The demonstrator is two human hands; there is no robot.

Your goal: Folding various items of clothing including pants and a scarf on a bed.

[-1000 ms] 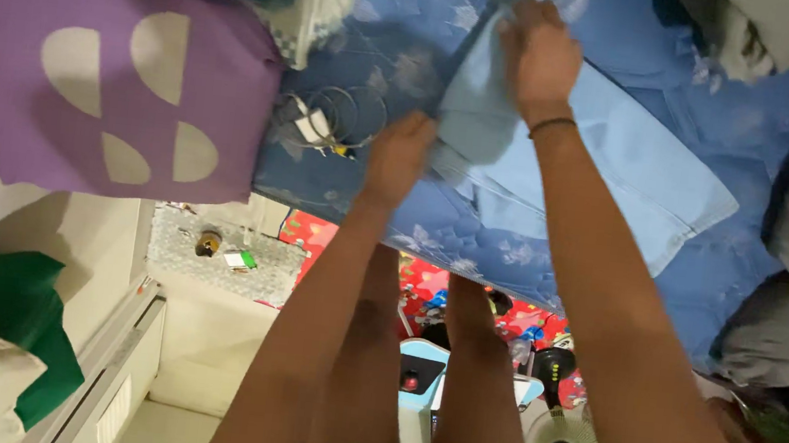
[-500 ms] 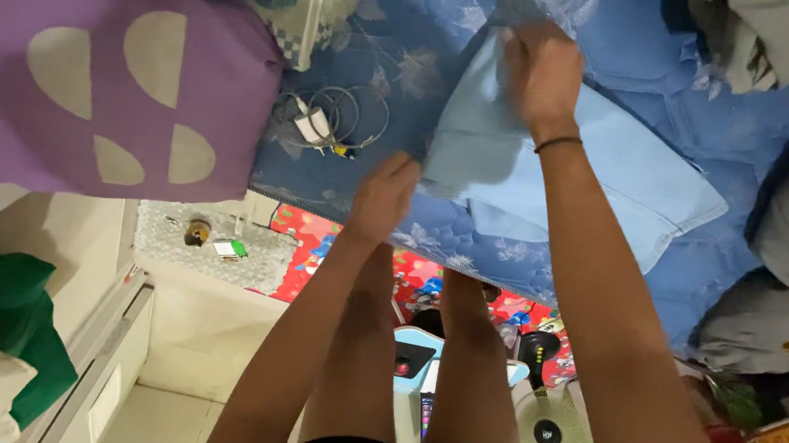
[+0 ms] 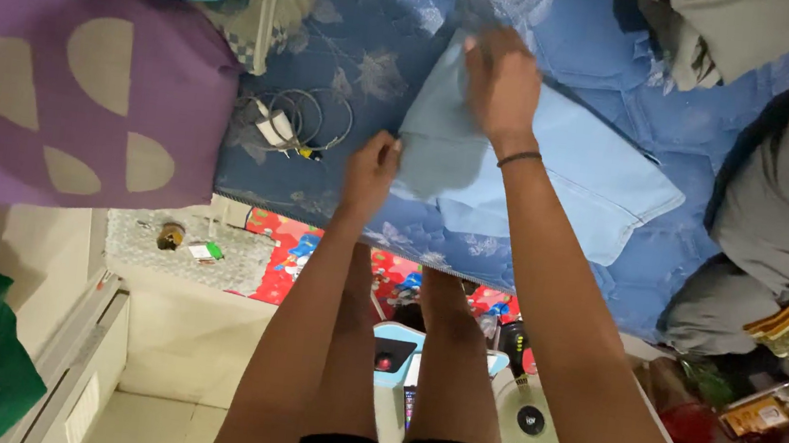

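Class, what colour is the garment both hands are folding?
Light blue garment, shown in the head view.

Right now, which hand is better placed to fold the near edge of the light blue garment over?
Left, probably. The left hand rests at the near edge of the light blue garment, while the right hand presses its far fold flat.

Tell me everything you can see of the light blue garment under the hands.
The light blue garment looks like soft woven cloth with stitched seams and a hemmed edge at its right end. It lies partly folded on the blue floral bedspread. The right hand presses its upper fold; the left hand grips its lower left edge.
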